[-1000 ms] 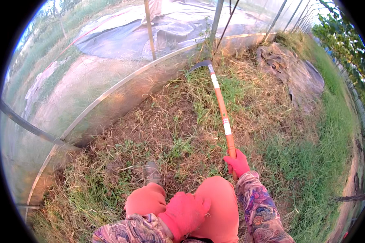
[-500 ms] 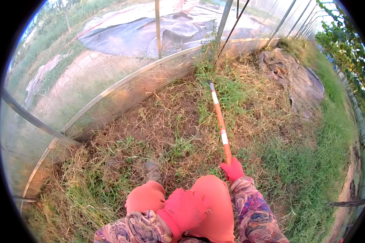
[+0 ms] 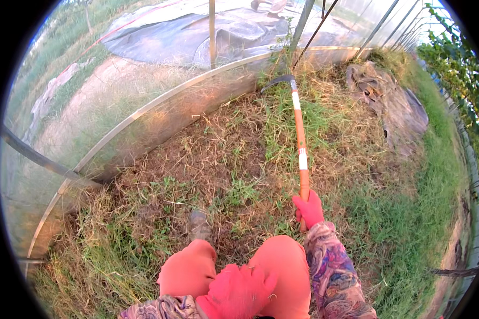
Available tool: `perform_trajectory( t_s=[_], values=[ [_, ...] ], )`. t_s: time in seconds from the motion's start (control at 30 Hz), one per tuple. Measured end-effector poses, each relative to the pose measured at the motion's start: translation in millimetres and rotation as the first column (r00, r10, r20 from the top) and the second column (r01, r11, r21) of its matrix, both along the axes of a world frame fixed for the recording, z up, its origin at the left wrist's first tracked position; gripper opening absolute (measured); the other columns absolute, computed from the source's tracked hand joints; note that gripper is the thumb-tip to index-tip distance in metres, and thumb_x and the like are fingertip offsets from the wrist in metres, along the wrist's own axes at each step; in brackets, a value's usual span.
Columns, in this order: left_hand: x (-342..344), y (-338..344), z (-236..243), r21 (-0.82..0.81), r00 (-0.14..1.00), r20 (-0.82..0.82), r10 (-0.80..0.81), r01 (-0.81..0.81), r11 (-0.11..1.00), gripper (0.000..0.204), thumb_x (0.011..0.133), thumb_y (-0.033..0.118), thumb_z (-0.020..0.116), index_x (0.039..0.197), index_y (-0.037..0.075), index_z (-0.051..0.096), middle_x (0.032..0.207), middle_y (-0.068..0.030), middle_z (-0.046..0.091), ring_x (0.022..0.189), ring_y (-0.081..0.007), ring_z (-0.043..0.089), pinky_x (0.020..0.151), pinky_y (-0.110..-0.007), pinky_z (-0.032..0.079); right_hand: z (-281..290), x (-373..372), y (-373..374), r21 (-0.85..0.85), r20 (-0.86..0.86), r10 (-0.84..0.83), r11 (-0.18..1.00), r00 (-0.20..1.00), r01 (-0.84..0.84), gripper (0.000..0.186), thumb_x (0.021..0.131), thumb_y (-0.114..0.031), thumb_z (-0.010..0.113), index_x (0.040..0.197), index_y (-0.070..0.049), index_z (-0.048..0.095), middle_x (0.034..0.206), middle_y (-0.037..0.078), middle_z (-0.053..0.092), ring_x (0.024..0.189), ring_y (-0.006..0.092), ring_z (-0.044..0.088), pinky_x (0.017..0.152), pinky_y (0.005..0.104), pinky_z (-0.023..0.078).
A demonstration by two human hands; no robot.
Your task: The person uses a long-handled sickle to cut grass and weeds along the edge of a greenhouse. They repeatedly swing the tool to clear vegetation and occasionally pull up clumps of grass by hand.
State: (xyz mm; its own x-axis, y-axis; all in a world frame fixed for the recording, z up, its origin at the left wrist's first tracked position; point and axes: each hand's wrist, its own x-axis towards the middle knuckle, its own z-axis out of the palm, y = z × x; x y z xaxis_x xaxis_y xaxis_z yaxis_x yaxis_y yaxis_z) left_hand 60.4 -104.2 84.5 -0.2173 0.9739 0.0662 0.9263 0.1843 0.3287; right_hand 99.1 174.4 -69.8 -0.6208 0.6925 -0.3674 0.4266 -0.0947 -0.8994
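My right hand (image 3: 308, 207), in a red glove, is closed round the orange handle (image 3: 300, 133) of a long sickle with white labels. Its dark curved blade (image 3: 279, 81) is at the green weeds (image 3: 295, 119) beside the foot of the plastic wall. My left hand (image 3: 238, 288), also gloved, rests with fingers apart on my right thigh (image 3: 282, 266), holding nothing. I am low to the ground, with my left knee (image 3: 189, 268) and a boot (image 3: 199, 226) below me on cut, dry grass (image 3: 207, 159).
A clear plastic tunnel wall (image 3: 122, 133) with a bottom rail and metal posts (image 3: 303, 24) curves along the left and front. A crumpled dark sheet (image 3: 391, 114) lies at the right front. Leafy plants (image 3: 452, 58) line the far right, above a grass strip (image 3: 428, 202).
Half a second ago the blade was hidden in the weeds; now it shows above them, further forward and right. My right hand has shifted slightly up the picture. My left hand stays on the thigh.
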Motion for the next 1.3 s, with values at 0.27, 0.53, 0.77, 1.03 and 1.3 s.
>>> perform_trajectory(
  t_s=[0.27,0.53,0.77,1.03,1.3],
  values=[
    [-9.7,4.6,3.6,-0.014,0.997,0.062,-0.048,0.049,0.999,0.017,0.075,0.028,0.058,0.081,0.012,0.055,0.068,-0.007,0.054,0.059,-0.0235,0.057,0.05,-0.039,0.043,-62.8,-83.7,45.2,0.429,0.25,-0.032,0.9,0.968,-0.081,0.034,0.076,-0.023,0.066,0.091,-0.001,0.046,0.059,0.006,0.05,0.042,0.0164,0.051,0.037,0.0321,0.043],
    [-11.2,7.3,0.5,-0.189,0.996,0.043,-0.084,0.091,0.978,0.028,0.077,0.036,0.06,0.087,0.011,0.055,0.079,-0.0058,0.058,0.068,-0.0231,0.061,0.055,-0.039,0.047,-13.3,-23.5,5.5,-0.02,0.134,0.004,1.0,0.991,-0.002,0.028,0.079,-0.021,0.065,0.088,-0.002,0.047,0.062,0.008,0.053,0.041,0.0177,0.051,0.034,0.0326,0.041],
    [-8.5,-0.9,4.0,-0.096,0.991,0.076,-0.11,0.118,0.988,0.029,0.076,0.035,0.062,0.089,0.011,0.055,0.076,-0.0041,0.058,0.068,-0.0219,0.062,0.055,-0.038,0.048,25.9,163.5,-84.8,-0.193,0.201,-0.083,0.974,0.976,0.122,0.03,0.078,-0.016,0.066,0.098,-0.002,0.049,0.063,0.004,0.051,0.042,0.0136,0.049,0.037,0.0289,0.04],
    [-2.7,4.8,4.6,-0.06,0.989,0.059,-0.134,0.138,0.989,0.024,0.075,0.032,0.061,0.087,0.012,0.055,0.073,-0.0053,0.057,0.065,-0.0226,0.061,0.052,-0.038,0.046,42.9,134.6,-45.4,-0.063,0.122,-0.095,0.993,0.988,0.103,0.035,0.079,-0.017,0.065,0.106,0.0,0.049,0.062,0.003,0.05,0.041,0.0121,0.047,0.037,0.0272,0.037],
    [-2.6,10.9,1.7,-0.023,0.989,0.138,-0.047,0.051,0.998,0.012,0.077,0.026,0.055,0.075,0.014,0.056,0.065,-0.0069,0.058,0.057,-0.0256,0.058,0.049,-0.04,0.042,4.7,-36.0,55.2,0.609,0.446,-0.015,0.738,0.895,-0.292,0.039,0.075,-0.028,0.066,0.1,-0.003,0.049,0.084,0.019,0.062,0.076,0.0358,0.062,0.066,0.0456,0.048]
  ],
)
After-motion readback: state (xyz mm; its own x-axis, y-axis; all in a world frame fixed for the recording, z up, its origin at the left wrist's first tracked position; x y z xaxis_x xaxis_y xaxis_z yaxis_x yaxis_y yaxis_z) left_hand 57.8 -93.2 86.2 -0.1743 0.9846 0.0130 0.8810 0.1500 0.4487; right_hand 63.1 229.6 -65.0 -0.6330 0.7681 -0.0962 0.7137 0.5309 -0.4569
